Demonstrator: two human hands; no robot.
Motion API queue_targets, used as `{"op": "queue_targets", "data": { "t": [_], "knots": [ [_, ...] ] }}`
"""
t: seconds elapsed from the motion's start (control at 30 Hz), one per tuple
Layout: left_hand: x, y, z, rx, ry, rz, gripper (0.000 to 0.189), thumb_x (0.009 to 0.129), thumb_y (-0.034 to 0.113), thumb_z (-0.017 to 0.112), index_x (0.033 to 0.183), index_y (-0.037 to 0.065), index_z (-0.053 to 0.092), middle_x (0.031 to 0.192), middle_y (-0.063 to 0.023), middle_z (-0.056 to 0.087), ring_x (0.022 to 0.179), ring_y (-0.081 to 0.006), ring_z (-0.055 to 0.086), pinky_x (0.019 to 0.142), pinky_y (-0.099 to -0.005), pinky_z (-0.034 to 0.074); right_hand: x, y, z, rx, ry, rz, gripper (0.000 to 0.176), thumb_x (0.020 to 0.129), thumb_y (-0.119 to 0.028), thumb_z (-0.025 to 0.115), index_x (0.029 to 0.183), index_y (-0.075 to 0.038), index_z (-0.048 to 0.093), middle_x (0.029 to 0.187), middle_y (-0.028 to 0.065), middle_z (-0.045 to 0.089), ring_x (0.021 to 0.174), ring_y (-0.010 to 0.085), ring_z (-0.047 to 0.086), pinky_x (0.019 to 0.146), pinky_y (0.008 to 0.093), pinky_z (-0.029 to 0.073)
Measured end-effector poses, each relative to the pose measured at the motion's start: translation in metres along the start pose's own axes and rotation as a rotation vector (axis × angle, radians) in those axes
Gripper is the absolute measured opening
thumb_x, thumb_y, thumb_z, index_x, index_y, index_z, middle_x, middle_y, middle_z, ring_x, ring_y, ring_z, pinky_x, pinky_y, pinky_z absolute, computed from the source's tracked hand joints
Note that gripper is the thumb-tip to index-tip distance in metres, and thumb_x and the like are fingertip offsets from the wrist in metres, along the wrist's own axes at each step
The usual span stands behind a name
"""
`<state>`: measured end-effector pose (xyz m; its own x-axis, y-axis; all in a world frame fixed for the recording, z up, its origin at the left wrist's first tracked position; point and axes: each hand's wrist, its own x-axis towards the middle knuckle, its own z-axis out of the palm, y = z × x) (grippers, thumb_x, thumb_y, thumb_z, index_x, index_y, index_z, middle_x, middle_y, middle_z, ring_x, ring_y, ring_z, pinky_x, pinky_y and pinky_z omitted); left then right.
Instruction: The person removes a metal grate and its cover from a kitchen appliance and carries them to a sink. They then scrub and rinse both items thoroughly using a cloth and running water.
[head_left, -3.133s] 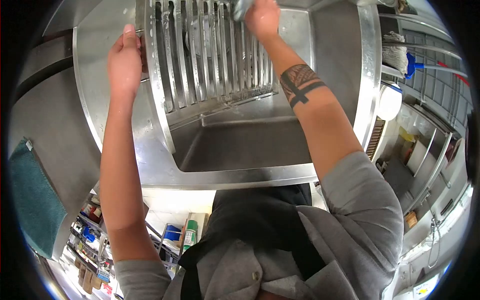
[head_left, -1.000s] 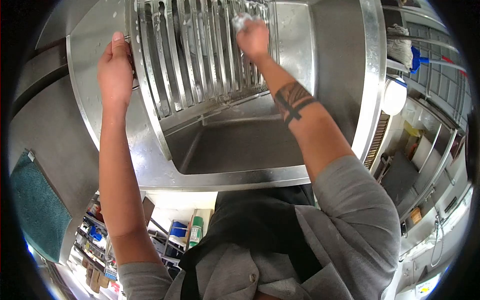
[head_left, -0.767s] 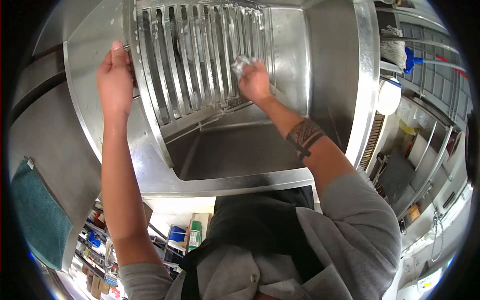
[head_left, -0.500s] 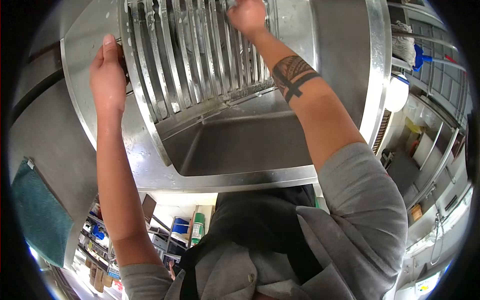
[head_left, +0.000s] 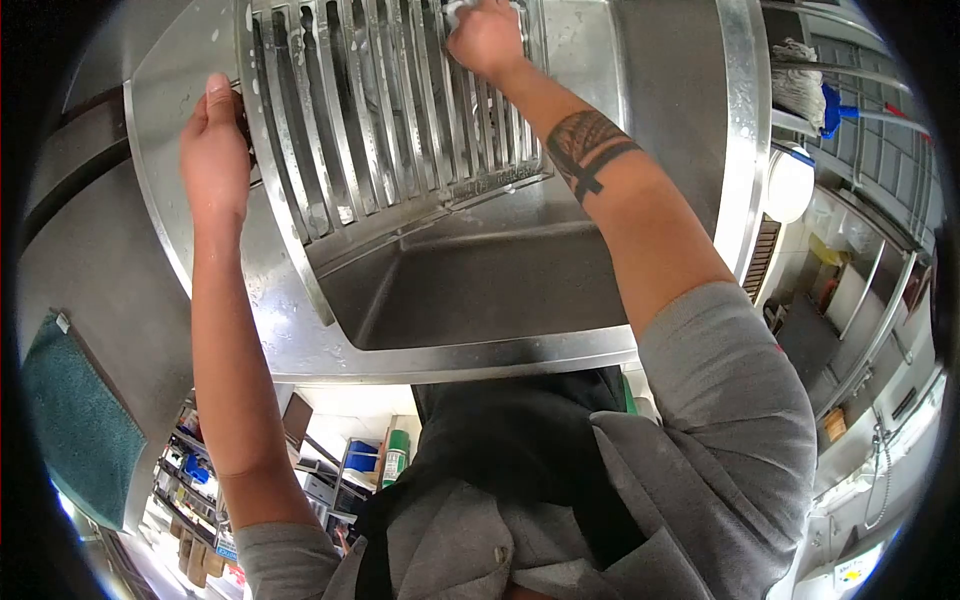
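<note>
A wet metal baffle filter (head_left: 385,215), with long parallel slats and bits of foam, rests tilted over the sink (head_left: 480,290). My left hand (head_left: 215,140) grips its left edge, thumb up and fingers partly hidden behind the frame. At the top of the filter my right hand (head_left: 487,40) is closed and pressed to the slats. Something whitish and foamy shows at its fingers, too little of it to name.
A teal cloth (head_left: 80,420) hangs over the counter edge at left. A mop head (head_left: 797,85) and a white round container (head_left: 790,185) stand to the right. Under the counter are a green-capped can (head_left: 397,455) and loaded shelves.
My right hand has shifted slightly up and left along the slats. My left hand keeps its hold on the filter's edge, and the view has tilted a little.
</note>
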<state>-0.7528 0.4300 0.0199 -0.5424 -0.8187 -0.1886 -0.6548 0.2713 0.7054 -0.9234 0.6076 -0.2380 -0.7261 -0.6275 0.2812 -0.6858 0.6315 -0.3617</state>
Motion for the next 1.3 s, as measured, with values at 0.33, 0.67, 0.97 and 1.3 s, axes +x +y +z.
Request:
{"op": "queue_targets", "data": {
  "t": [0.33,0.67,0.97,1.3],
  "knots": [
    [0.008,0.000,-0.010,-0.028,-0.083,-0.060,0.052,0.109,0.044,0.047,0.097,-0.001,0.069,0.072,-0.0014,0.058,0.063,-0.0128,0.051,0.060,-0.0320,0.044,-0.056,0.005,-0.184,0.413,-0.222,0.095,0.035,0.081,-0.016,0.068,0.115,-0.012,0.076,0.115,0.0204,0.070,0.106,0.0368,0.068,0.095,0.0468,0.055],
    [0.008,0.004,-0.012,0.146,-0.009,-0.022,0.055,0.106,0.049,0.050,0.111,-0.002,0.072,0.088,-0.0209,0.071,0.082,-0.0334,0.066,0.083,-0.0406,0.052,0.172,0.187,-0.302,-0.399,-0.124,0.022,0.046,0.082,-0.025,0.066,0.121,0.000,0.068,0.113,0.0280,0.071,0.108,0.0418,0.068,0.095,0.0500,0.054],
    [0.003,0.002,-0.013,0.076,0.034,0.000,0.056,0.105,0.051,0.050,0.093,-0.002,0.067,0.078,-0.0185,0.064,0.075,-0.0313,0.058,0.078,-0.0410,0.049,0.054,0.026,-0.311,0.683,-0.165,0.212,0.018,0.093,0.000,0.059,0.104,0.000,0.073,0.097,0.0069,0.077,0.092,0.0178,0.072,0.087,0.0316,0.056],
    [0.010,-0.007,-0.008,-0.013,0.010,-0.067,0.058,0.105,0.051,0.052,0.093,-0.003,0.068,0.076,-0.0096,0.065,0.072,-0.0218,0.055,0.075,-0.0372,0.049,-0.123,-0.096,-0.078,0.723,-0.089,-0.047,0.036,0.078,0.010,0.064,0.110,-0.007,0.069,0.120,0.0169,0.059,0.112,0.0404,0.057,0.096,0.0458,0.050]
  ]
}}
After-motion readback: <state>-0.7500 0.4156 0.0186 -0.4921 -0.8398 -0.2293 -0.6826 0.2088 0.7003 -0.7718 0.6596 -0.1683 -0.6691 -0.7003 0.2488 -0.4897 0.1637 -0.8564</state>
